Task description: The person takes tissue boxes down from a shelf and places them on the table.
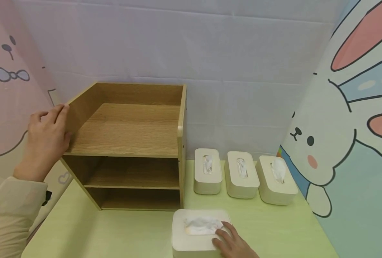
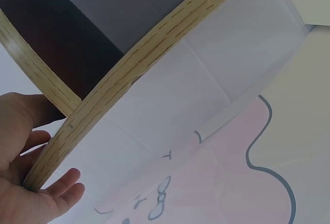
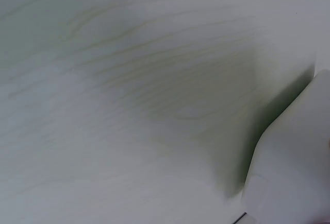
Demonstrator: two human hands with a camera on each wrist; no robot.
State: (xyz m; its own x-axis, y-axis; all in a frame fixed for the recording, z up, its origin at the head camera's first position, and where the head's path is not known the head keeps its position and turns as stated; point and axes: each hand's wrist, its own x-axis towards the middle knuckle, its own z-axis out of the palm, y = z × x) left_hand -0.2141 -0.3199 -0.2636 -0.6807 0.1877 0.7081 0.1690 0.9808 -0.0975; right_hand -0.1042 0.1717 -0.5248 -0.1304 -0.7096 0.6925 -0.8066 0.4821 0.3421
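Observation:
My left hand [image 1: 49, 138] grips the upper left side panel of a wooden desktop shelf [image 1: 129, 129]. The left wrist view shows the fingers of this hand [image 2: 20, 167] on both sides of the panel's edge [image 2: 103, 98]. A white tissue box [image 1: 194, 243] lies in front of the shelf, tissue showing in its slot. Bent fingers of my right hand [image 1: 234, 243] rest on its lid beside the slot; the thumb is not distinct. Only a rounded white side of the box [image 3: 294, 157] appears in the right wrist view.
Three more white tissue boxes stand right of the shelf: one near it [image 1: 208, 182], one in the middle [image 1: 242, 190] and one at the right [image 1: 278, 197]. The pale green table [image 1: 129, 233] meets a white cloth wall [image 1: 236, 82] behind. Printed cartoon curtains [image 1: 362, 200] flank it.

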